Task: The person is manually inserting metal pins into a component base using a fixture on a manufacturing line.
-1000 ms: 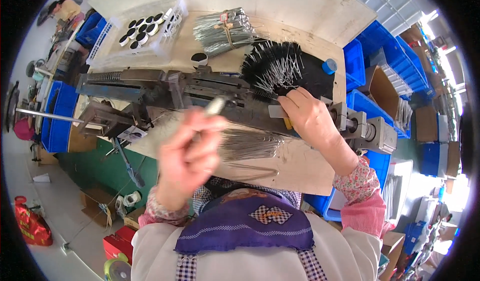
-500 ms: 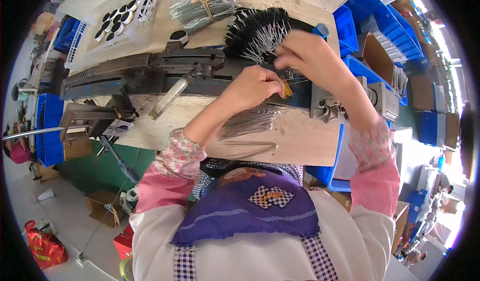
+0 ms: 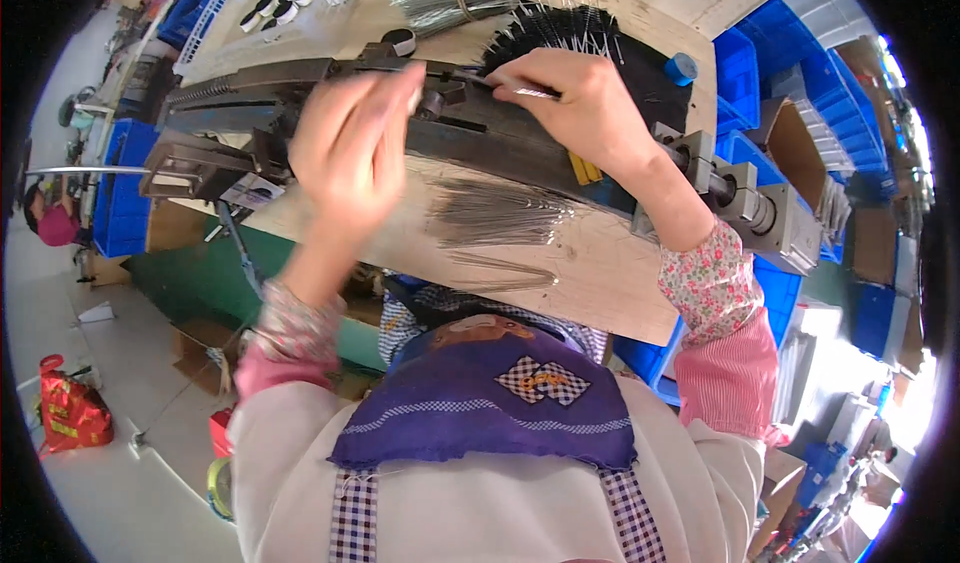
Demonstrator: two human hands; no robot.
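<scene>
Bare plank (image 3: 600, 273) before metal machine (image 3: 500, 133), loose pins (image 3: 495, 213) scattered, bristly black brush (image 3: 560, 33) behind

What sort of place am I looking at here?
Most likely a small factory or assembly workshop: a heavy metal jig bolted on a wooden workbench, bundles of thin metal pins laid out, and stacked blue parts bins alongside.

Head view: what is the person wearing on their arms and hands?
Both hands are bare, the left hand blurred and the right hand sharp. Each forearm has a floral-print sleeve cover over a pink ribbed sleeve. No gloves, rings or watch show.
</scene>
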